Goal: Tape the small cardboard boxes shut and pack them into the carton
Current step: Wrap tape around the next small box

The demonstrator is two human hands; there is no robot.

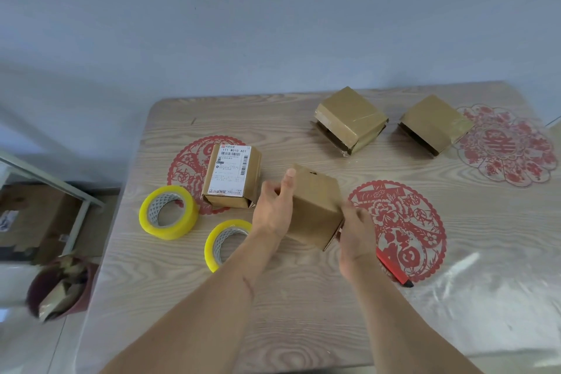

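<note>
- My head camera looks forward and down, from close above, onto the wood-grain table point(303, 297).
- My forearms enter from the bottom edge; the wall fills the top.

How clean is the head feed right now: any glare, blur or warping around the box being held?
Head view: glare on the plastic table cover at lower right; the floor bin is smeared at the left edge; wide-angle bending curves the table edges; the held box and both hands are sharp.

1. Left hand point(274, 209): bare, no glove, ring or watch.
2. Right hand point(355, 232): bare, likewise unadorned.
3. Both forearms: bare to the frame edge, no sleeve showing.
</note>
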